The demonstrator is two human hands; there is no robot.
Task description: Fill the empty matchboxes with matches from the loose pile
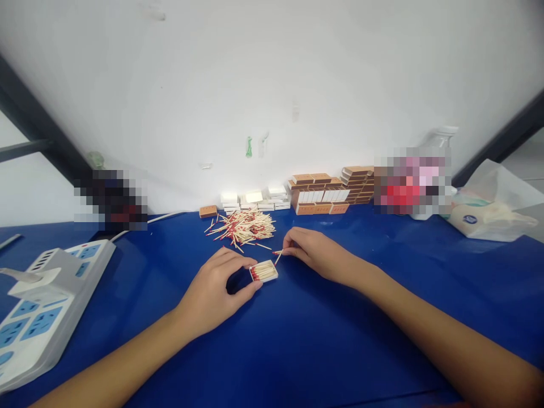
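My left hand point(212, 294) grips a small white matchbox tray point(264, 271) between thumb and fingers, and the tray is full of red-tipped matches. My right hand point(312, 252) is pinched on one match point(278, 258) right beside the tray's far corner. A loose pile of matches point(244, 226) lies on the blue table point(297, 340) just beyond both hands.
Empty white trays point(255, 198) and stacked brown matchbox sleeves point(331, 190) line the wall behind the pile. One brown sleeve point(208, 211) lies apart. A white power strip point(42, 294) sits at the left. A plastic bag point(493, 207) rests at the right.
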